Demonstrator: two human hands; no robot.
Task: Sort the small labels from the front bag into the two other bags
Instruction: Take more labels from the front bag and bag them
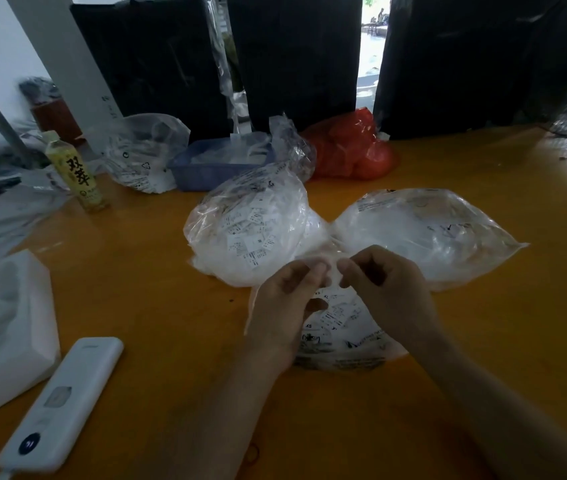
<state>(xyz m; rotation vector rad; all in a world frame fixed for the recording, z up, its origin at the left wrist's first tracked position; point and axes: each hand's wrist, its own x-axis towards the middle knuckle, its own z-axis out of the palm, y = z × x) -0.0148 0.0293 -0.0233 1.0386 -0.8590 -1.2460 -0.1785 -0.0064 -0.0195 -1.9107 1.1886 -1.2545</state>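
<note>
1. Pinching is what both hands are up to here: the left hand point(287, 296) and right hand point(384, 284) meet fingertip to fingertip just above the front bag point(342, 336), each grip closed on what looks like one small white label point(333, 271) or a stuck pair. Too blurry to call which.
2. The relation that matters: the label sits right in the gap where the two far bags nearly touch. The left bag point(247, 230) lies far-left of the grip, the right bag point(424, 230) far-right, both near and about equally close. So I'd guess each hand serves its own side.
3. The label's long axis can't be made out.
4. Looks-wise, the labels are tiny white tags with black print; size marks like XS and XL show through the front bag, which lies flat on the orange tabletop point(157, 271).
</note>
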